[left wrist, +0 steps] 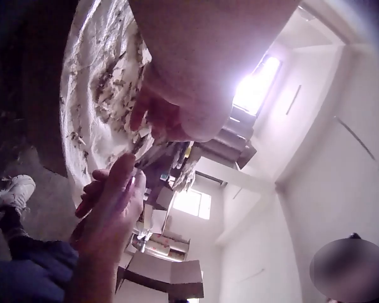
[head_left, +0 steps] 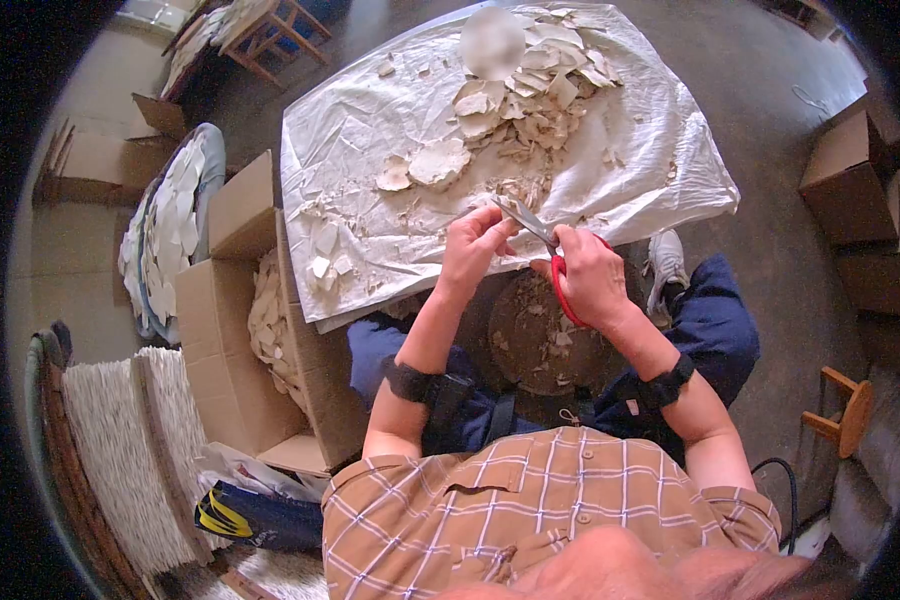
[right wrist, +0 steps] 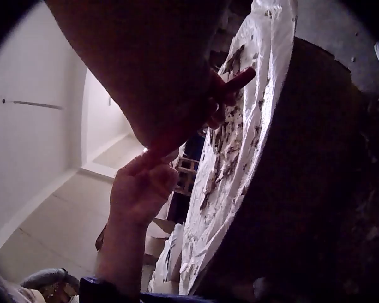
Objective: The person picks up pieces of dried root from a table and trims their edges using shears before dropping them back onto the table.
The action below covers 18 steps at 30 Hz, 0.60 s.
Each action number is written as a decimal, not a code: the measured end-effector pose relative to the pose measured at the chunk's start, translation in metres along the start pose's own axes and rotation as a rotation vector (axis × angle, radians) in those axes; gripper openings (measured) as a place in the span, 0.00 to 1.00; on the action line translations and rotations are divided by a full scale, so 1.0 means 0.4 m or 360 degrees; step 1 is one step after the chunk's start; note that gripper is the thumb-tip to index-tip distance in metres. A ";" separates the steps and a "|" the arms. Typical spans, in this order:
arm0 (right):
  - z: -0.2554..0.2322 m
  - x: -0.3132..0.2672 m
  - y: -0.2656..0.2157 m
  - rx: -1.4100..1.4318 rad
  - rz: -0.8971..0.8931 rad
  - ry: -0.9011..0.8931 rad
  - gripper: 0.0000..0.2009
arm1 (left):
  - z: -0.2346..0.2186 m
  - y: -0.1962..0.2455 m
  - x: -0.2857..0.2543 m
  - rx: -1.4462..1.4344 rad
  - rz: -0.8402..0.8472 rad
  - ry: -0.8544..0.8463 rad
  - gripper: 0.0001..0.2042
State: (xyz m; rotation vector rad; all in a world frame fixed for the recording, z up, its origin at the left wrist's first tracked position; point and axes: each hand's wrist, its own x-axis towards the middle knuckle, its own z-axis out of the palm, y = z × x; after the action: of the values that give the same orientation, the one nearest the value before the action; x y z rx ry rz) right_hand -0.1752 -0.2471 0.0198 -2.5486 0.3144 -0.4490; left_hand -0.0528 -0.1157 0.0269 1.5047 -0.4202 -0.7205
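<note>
Red-handled scissors [head_left: 558,268] are gripped in my right hand [head_left: 592,280], with the fingers around the handles. Their metal blades point up and left, toward the fingertips of my left hand [head_left: 473,248]. That hand has its thumb and fingers drawn together at the blades, pinching a small pale piece mostly hidden by the fingers. In the right wrist view the left hand [right wrist: 142,189] shows curled fingers. Both hands are over the near edge of a white cloth [head_left: 360,130]. Ahead of them lies a heap of flat, pale, brittle-looking pieces [head_left: 540,110], with two larger round pieces [head_left: 438,162] beside it.
Trimmed scraps litter the cloth and a round dark stool top [head_left: 545,340] between the knees. An open cardboard box [head_left: 235,350] of pale pieces stands at left, near a round tray [head_left: 175,220] of white pieces. More boxes [head_left: 850,180] and a wooden stool [head_left: 850,415] are at right.
</note>
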 end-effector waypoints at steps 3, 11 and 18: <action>0.010 -0.003 0.008 0.0004 -0.0001 0.0037 0.18 | 0.006 0.001 -0.005 0.0166 0.0087 0.0002 0.08; 0.035 -0.012 0.026 0.0238 0.0094 -0.0182 0.17 | -0.012 -0.013 -0.005 0.0069 -0.0020 0.0007 0.08; 0.039 -0.002 0.021 0.0778 0.0361 -0.0467 0.19 | -0.020 -0.001 -0.002 0.0135 -0.0096 -0.0120 0.09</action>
State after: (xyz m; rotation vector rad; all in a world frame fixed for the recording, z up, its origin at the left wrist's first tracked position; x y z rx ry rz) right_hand -0.1710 -0.2465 0.0024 -2.0341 0.3319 -0.0499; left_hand -0.0480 -0.1091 0.0262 1.5787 -0.4688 -0.8179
